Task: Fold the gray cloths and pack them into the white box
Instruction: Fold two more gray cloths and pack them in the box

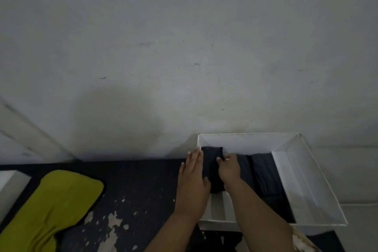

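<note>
Hands (230,170) on soft folded cloth (211,166), rectangular box (306,180)

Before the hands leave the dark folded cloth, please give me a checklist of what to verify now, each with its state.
1. Dark gray folded cloth lies inside the white cardboard box: ok.
2. Left hand lies flat along the box's left wall: ok.
3. Right hand presses the cloth down: ok.
4. Other gray folded cloths sit beside it: ok.
5. Free room at the box's right side: ok.
6. More gray cloths waiting outside: cannot tell.
</note>
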The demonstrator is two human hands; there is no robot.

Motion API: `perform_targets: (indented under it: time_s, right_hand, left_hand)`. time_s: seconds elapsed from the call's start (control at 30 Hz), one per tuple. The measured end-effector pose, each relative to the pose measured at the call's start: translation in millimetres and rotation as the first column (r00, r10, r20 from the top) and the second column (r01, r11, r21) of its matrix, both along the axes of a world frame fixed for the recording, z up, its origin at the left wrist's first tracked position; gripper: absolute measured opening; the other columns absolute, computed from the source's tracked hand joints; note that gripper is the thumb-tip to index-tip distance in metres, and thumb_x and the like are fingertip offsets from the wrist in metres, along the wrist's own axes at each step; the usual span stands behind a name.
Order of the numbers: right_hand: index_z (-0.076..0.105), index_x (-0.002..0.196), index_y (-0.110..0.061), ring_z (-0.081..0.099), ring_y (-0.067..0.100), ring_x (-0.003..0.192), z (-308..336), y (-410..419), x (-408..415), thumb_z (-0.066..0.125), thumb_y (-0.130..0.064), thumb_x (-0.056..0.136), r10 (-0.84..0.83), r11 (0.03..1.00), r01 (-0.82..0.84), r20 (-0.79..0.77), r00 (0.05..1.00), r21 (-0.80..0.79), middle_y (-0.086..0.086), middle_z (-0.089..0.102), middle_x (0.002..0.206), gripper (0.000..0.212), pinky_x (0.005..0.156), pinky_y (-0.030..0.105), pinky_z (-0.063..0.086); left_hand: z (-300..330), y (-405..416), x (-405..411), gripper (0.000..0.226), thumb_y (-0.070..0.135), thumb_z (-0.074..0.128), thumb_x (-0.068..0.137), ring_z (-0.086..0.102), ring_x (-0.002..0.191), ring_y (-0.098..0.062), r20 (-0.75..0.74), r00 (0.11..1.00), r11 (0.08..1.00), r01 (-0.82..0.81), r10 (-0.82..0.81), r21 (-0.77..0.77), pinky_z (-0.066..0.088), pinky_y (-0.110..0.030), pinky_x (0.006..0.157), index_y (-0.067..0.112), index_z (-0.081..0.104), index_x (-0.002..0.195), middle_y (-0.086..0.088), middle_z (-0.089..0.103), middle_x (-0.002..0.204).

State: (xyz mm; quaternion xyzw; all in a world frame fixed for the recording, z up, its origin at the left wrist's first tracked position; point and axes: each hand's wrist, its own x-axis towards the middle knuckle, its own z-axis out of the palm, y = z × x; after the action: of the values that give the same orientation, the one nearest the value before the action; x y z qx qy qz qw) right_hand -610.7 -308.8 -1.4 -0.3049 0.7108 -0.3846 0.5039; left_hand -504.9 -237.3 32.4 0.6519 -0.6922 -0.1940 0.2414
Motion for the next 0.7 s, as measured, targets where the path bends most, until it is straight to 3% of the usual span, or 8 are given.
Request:
perform_targets:
  time_s: [0.1,0.23,0.37,0.5,0.6,0.7]
  right_hand:
    - [0.043,0.090,-0.008,0.049,0.017,0.073,-1.1,2.4,1.4,0.055,-0.007,0.091,0.072,0.991,-0.093,-0.193,0.978,-0.098,0.003,0.051,0.078,0.012,0.049,0.020,0.031]
    - [0.046,0.099,-0.008,0.048,0.013,0.072,-0.2,6.7,-2.8,0.054,0.000,0.089,0.185,0.969,-0.228,-0.327,0.927,-0.097,0.005,0.052,0.088,0.016,0.049,0.016,0.034]
    - [0.044,0.116,-0.008,0.053,0.021,0.087,3.7,13.2,-6.6,0.050,0.003,0.087,0.246,0.944,-0.311,-0.398,0.884,-0.107,0.015,0.057,0.106,0.031,0.068,0.027,0.047]
    - [0.047,0.117,-0.012,0.042,0.022,0.109,5.5,16.9,-8.5,0.055,-0.003,0.079,0.278,0.854,-0.498,-0.677,0.681,-0.150,0.008,0.048,0.120,0.040,0.088,0.030,0.039]
    - [0.053,0.112,-0.012,0.044,0.020,0.112,10.0,19.3,-5.9,0.060,-0.007,0.078,0.366,0.719,-0.678,-0.744,0.559,-0.155,0.006,0.049,0.120,0.035,0.089,0.024,0.038]
    - [0.046,0.131,-0.013,0.028,0.023,0.138,8.6,20.5,-3.0,0.063,-0.018,0.083,0.451,0.599,-0.797,-0.789,0.417,-0.079,0.005,0.036,0.146,0.050,0.112,0.028,0.023]
  left_hand:
    - [0.1,-0.2,-0.1,0.071,0.009,0.044,0.093,-0.019,0.136,0.006,-0.010,1.000,1.000,-0.006,0.006,0.000,-0.009,-0.021,0.115,0.024,0.002,0.148,0.022,-0.012,0.150]
    - [0.9,1.5,0.0,0.072,0.007,0.044,0.091,-0.016,0.136,0.007,-0.024,1.000,1.000,-0.011,0.011,0.008,-0.008,-0.022,0.116,0.024,0.003,0.148,0.022,-0.011,0.150]
    - [2.1,1.9,-0.7,0.073,0.005,0.044,0.091,-0.014,0.137,0.006,-0.023,1.000,1.000,-0.020,0.020,0.008,-0.007,-0.023,0.116,0.024,0.005,0.148,0.022,-0.010,0.150]
    - [2.4,2.9,-1.2,0.074,0.003,0.044,0.089,-0.012,0.138,0.004,-0.016,0.999,1.000,-0.030,0.031,0.006,-0.004,-0.025,0.117,0.025,0.005,0.148,0.022,-0.008,0.149]
    - [3.7,4.0,-1.2,0.074,0.002,0.044,0.089,-0.012,0.138,0.004,-0.021,0.999,0.999,-0.033,0.033,0.003,-0.004,-0.025,0.118,0.025,0.004,0.147,0.021,-0.008,0.150]
    - [4.3,3.4,-1.5,0.073,0.003,0.044,0.089,-0.011,0.137,0.004,-0.031,0.999,1.000,-0.031,0.031,0.001,-0.004,-0.025,0.118,0.025,0.006,0.147,0.022,-0.007,0.148]
